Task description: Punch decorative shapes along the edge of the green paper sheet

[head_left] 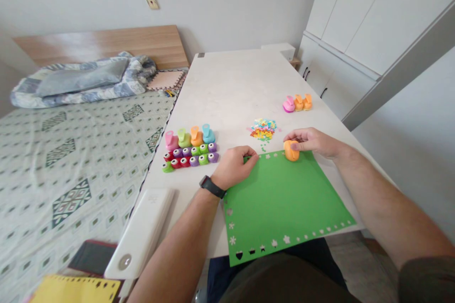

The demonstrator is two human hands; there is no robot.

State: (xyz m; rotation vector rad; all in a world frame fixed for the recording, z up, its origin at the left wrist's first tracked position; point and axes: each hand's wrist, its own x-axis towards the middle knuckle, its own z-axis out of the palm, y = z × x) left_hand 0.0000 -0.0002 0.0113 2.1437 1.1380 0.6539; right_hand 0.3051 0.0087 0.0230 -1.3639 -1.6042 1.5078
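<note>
A green paper sheet [287,199] lies on the table with its near edge reaching past the table's front edge. Small cut-out shapes run along its near, left and far edges. My left hand [236,165], with a dark watch on its wrist, is closed at the sheet's far left corner. An orange craft punch [292,151] sits at the sheet's far edge, right of the middle. The fingers of my right hand [308,142] are closed around it. Just beyond the sheet, a pile of small coloured paper cut-outs [263,129] is spread on the table.
Several larger craft punches [196,136] and rows of small ones [194,157] stand on the left. A pink punch [289,104] and two orange punches [303,102] stand farther right. Near left are a long white device [142,232], a dark phone-like object [93,258] and yellow punched paper [76,289].
</note>
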